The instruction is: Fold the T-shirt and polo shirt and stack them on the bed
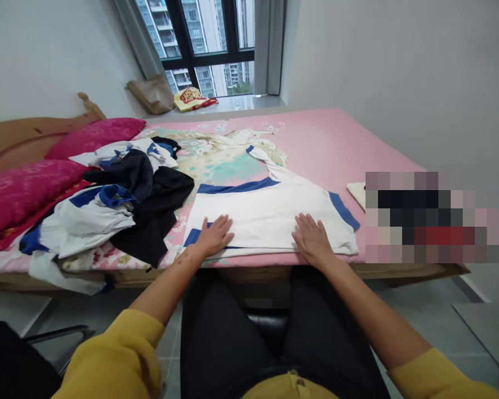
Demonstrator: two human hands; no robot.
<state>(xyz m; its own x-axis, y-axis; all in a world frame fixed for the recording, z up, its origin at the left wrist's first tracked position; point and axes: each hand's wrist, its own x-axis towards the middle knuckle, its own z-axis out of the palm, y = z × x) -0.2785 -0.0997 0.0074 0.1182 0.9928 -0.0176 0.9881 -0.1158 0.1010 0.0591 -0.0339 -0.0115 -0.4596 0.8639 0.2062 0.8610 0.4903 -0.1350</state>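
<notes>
A white shirt with blue trim point(266, 213) lies spread on the near edge of a bed with a pink sheet point(328, 144). My left hand point(214, 235) rests flat on the shirt's near left corner, fingers stretched out. On the shirt's near right part, my right hand point(311, 238) also lies flat and open. Neither hand holds anything.
A heap of white, blue and black clothes point(116, 205) lies left of the shirt. Magenta pillows point(29, 188) sit at the far left by a wooden headboard. A blurred patch point(432, 221) covers the bed's right side. A paper bag point(152, 94) and a yellow packet point(191, 98) sit on the windowsill.
</notes>
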